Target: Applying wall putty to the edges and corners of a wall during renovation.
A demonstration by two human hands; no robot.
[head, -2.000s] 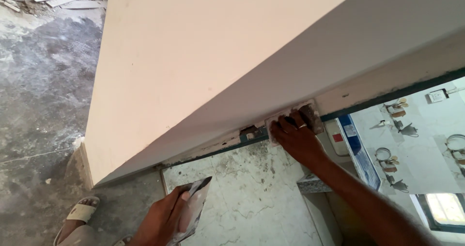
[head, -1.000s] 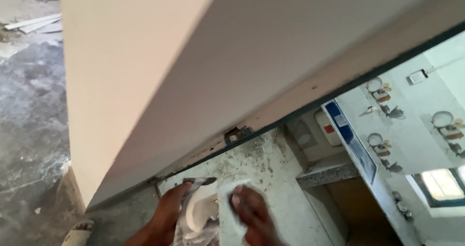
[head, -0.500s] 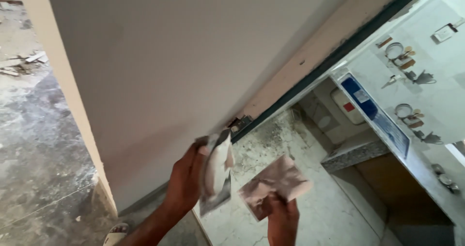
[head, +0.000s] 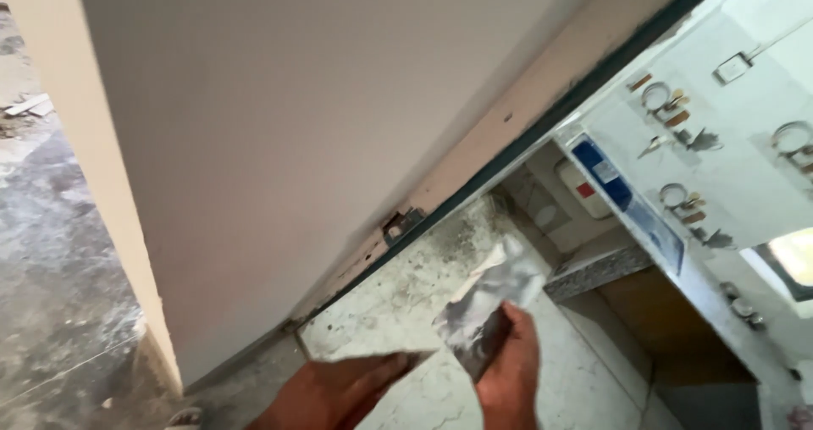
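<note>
My right hand (head: 513, 372) is at the bottom centre, closed around the handle of a wide putty blade (head: 489, 299) smeared with grey-white filler; the blade points up toward the door frame. Just left of it, my left hand (head: 337, 393) grips a thin flat plate (head: 373, 360), seen almost edge-on and level. The two tools nearly touch. Above them rises a smooth cream wall (head: 271, 133), with a pale strip and a dark green frame edge (head: 525, 155) running diagonally along its side. A small metal hinge (head: 403, 223) sits on that strip.
A speckled pale floor (head: 406, 294) lies beyond the frame. To the right are a grey stone ledge (head: 597, 269), a white box with blue and red marks (head: 593, 180) and white patterned tiles (head: 728, 142). Rough grey concrete floor (head: 51, 294) with debris is at left.
My right hand left the strip by the frame, dropped to meet the left hand's plate, and now holds the loaded blade up. The view has swung toward the wall.
</note>
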